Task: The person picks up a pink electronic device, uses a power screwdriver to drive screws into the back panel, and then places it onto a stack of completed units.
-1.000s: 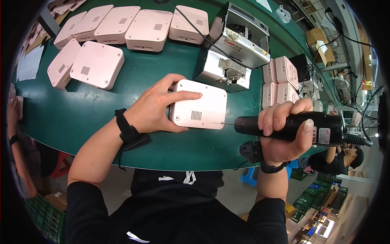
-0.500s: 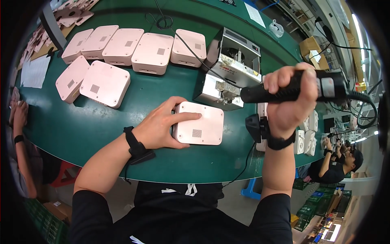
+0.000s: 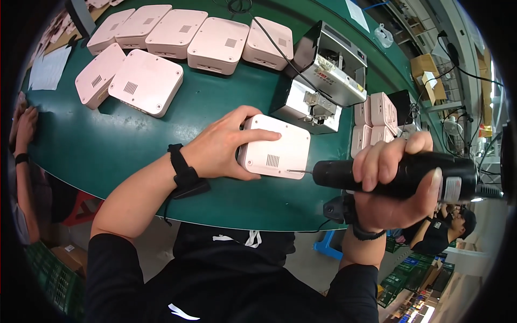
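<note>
A pale pink plastic box (image 3: pixel 288 148) with corner holes and a small slotted vent lies on the green table in front of me. My left hand (image 3: pixel 229 141) grips it from its left side, the index finger stretched over its top and the thumb at its near edge. My right hand (image 3: pixel 396 177) is wrapped round a black electric screwdriver (image 3: pixel 334 175), held almost level in the view. Its thin bit points left and reaches over the box's near right part. Whether the tip touches the box or a screw I cannot tell.
Behind the box stands a screw feeder machine (image 3: pixel 323 86) with a metal front block. Several similar pink boxes (image 3: pixel 218 43) are lined up at the back left, and more boxes (image 3: pixel 371 116) lie to the right. A cable (image 3: pixel 274 46) crosses above the table. Co-workers (image 3: pixel 447 229) sit at both sides.
My right hand has brought the screwdriver from the feeder's front down and toward me, its bit now over the box. My left hand stays on the box. The whole view has shifted.
</note>
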The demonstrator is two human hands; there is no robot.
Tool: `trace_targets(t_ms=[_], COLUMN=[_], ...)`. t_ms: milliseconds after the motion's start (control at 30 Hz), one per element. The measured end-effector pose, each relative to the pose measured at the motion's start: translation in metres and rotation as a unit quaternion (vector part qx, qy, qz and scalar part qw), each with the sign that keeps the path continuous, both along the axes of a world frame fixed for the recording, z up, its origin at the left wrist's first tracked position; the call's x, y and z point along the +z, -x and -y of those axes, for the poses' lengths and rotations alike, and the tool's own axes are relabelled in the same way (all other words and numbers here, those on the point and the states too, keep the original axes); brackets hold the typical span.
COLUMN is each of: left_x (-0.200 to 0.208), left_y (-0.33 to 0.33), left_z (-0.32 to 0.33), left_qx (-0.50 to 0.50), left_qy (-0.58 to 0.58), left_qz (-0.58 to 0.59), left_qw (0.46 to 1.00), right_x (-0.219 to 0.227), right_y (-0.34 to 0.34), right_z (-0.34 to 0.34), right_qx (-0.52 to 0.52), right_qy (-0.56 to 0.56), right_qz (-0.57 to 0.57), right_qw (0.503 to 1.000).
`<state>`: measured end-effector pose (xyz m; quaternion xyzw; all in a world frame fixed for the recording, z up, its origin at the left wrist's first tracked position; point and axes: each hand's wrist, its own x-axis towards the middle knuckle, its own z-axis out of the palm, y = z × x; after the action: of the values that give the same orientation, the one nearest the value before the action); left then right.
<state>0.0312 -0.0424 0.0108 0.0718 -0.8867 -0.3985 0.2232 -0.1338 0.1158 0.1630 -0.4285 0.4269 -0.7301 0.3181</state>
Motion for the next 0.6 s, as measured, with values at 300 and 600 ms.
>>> trace_targets(t_ms=[300, 600], left_x=[-0.003, -0.012], left_y=[-0.019, 0.005], left_z=[-0.003, -0.023], left_qx=[0.032, -0.002], left_qy=[-0.005, -0.040], left_qz=[-0.024, -0.041], left_qw=[0.999, 0.998], right_x=[-0.021, -0.027], right_y=[-0.031, -0.007], right_z=[0.001, -0.024], right_qx=[-0.020, 0.039], right_qy=[0.011, 0.025], right_qz=[-0.065, -0.077], right_qw=[0.998, 0.996])
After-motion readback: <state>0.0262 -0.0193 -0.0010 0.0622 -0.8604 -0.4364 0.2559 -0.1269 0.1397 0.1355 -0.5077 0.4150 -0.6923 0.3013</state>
